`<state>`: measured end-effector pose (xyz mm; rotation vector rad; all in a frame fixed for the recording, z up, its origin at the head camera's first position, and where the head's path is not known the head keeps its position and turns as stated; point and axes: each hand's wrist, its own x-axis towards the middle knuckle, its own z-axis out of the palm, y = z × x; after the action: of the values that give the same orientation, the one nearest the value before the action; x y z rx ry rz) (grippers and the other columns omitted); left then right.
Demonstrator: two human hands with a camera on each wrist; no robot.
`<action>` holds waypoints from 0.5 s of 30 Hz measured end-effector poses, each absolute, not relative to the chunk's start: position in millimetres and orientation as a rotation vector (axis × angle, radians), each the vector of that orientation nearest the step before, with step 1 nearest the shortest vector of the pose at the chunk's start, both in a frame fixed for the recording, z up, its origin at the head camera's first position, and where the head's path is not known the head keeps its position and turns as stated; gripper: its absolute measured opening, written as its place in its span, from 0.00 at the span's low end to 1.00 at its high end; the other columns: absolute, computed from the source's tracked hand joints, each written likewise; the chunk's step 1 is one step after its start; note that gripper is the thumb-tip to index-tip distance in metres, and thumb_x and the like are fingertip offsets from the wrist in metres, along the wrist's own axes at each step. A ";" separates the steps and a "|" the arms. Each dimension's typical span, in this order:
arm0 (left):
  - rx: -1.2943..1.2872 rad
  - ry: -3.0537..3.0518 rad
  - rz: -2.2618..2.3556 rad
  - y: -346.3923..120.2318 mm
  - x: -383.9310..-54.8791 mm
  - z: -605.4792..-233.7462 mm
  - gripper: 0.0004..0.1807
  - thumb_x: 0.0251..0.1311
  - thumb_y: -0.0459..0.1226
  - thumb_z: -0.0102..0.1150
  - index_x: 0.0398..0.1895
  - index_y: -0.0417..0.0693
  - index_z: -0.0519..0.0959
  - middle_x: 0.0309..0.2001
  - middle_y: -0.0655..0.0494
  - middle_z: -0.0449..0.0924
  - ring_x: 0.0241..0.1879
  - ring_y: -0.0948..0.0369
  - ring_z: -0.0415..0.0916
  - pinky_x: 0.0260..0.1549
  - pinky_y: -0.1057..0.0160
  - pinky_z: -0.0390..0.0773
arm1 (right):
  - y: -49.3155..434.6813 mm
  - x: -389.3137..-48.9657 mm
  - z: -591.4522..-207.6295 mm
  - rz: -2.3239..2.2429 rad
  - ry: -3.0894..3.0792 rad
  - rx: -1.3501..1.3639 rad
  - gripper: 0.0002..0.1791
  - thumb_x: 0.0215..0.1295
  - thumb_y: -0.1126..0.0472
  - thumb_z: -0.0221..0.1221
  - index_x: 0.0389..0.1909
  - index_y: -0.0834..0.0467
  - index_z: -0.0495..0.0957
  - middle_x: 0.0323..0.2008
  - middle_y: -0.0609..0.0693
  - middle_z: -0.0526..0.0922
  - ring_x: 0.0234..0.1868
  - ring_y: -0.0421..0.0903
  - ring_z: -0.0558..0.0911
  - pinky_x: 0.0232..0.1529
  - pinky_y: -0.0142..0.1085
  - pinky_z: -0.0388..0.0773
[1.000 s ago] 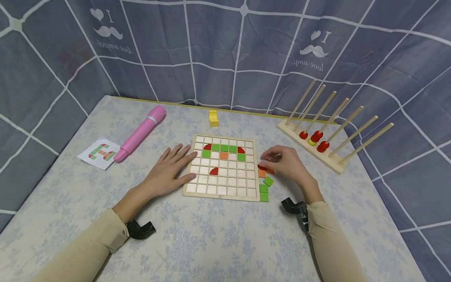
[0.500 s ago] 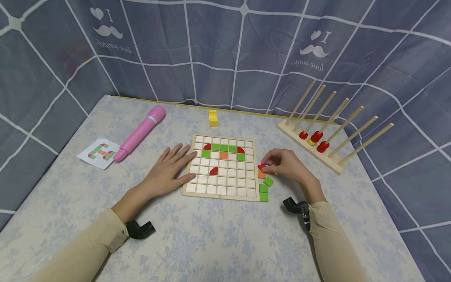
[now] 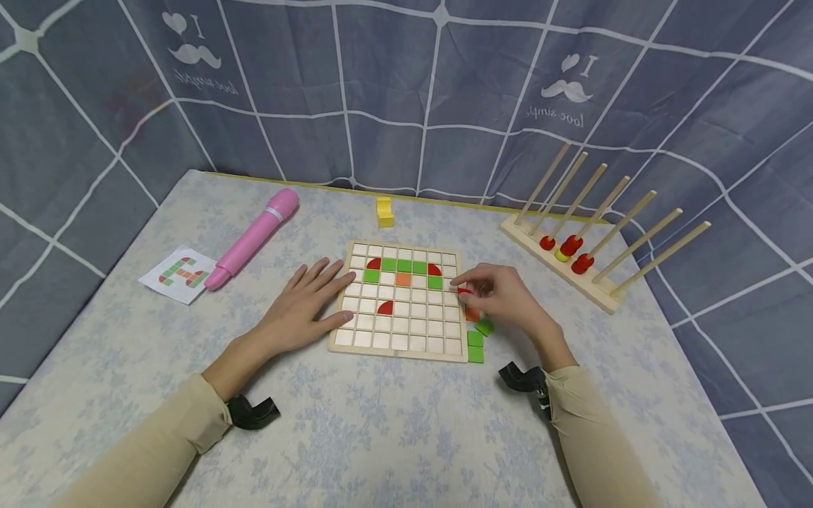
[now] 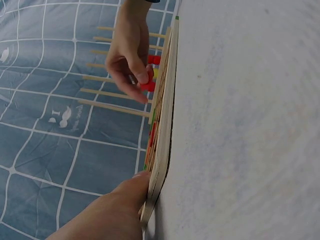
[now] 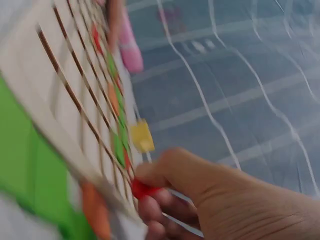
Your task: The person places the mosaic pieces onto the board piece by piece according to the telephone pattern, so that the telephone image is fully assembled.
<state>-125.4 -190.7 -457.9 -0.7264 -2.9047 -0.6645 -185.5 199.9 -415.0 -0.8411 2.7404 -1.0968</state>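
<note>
A wooden grid board (image 3: 419, 355) lies in the middle of the table with green, red and orange tiles in some of its squares. My left hand (image 3: 305, 310) rests flat, fingers spread, with thumb and fingertips on the board's left edge. At the right edge my right hand (image 3: 508, 298) pinches a red tile (image 5: 142, 189) between thumb and fingers, just above the rim. A lone red quarter-round tile (image 3: 385, 308) sits lower on the grid. Below the right hand lie orange tiles (image 3: 472, 315), partly hidden, and several green tiles (image 3: 476, 339).
A pegged wooden rack (image 3: 597, 288) with red and yellow beads stands at the right. To the left lie a pink cylinder (image 3: 250, 240) and a pattern card (image 3: 170, 288) showing coloured shapes. A small yellow block (image 3: 384, 213) is behind the board.
My right hand has picked up the red tile from beside the board and moved it slightly left and up, to the board's right edge. The left hand has stayed in place.
</note>
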 end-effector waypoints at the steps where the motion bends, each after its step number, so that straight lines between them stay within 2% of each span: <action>1: -0.727 -2.904 -0.665 -190.7 -125.3 -457.8 0.41 0.72 0.55 0.61 0.84 0.55 0.61 0.84 0.45 0.53 0.85 0.43 0.43 0.82 0.37 0.39 | 192.9 -183.0 -415.1 -1.074 2.761 -0.869 0.10 0.67 0.64 0.70 0.48 0.55 0.91 0.32 0.47 0.82 0.30 0.43 0.77 0.32 0.34 0.77; 8: -0.727 -2.896 -0.673 -190.9 -124.6 -458.6 0.41 0.72 0.55 0.61 0.84 0.55 0.61 0.84 0.45 0.54 0.85 0.43 0.43 0.82 0.36 0.40 | 149.5 -164.7 -417.9 -0.923 2.826 -1.067 0.07 0.65 0.68 0.67 0.42 0.58 0.90 0.30 0.46 0.80 0.28 0.40 0.76 0.31 0.34 0.76; 15: -0.725 -2.895 -0.675 -190.7 -125.1 -458.7 0.41 0.72 0.55 0.61 0.84 0.55 0.61 0.84 0.45 0.53 0.85 0.42 0.43 0.82 0.36 0.40 | 138.5 -157.0 -421.9 -0.956 2.750 -1.075 0.09 0.64 0.66 0.72 0.45 0.58 0.89 0.32 0.46 0.83 0.30 0.38 0.78 0.31 0.32 0.80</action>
<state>-125.1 -190.7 -458.7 -0.7247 -2.8953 -0.6746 -157.0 138.5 -421.9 -1.0749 2.7502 -0.9558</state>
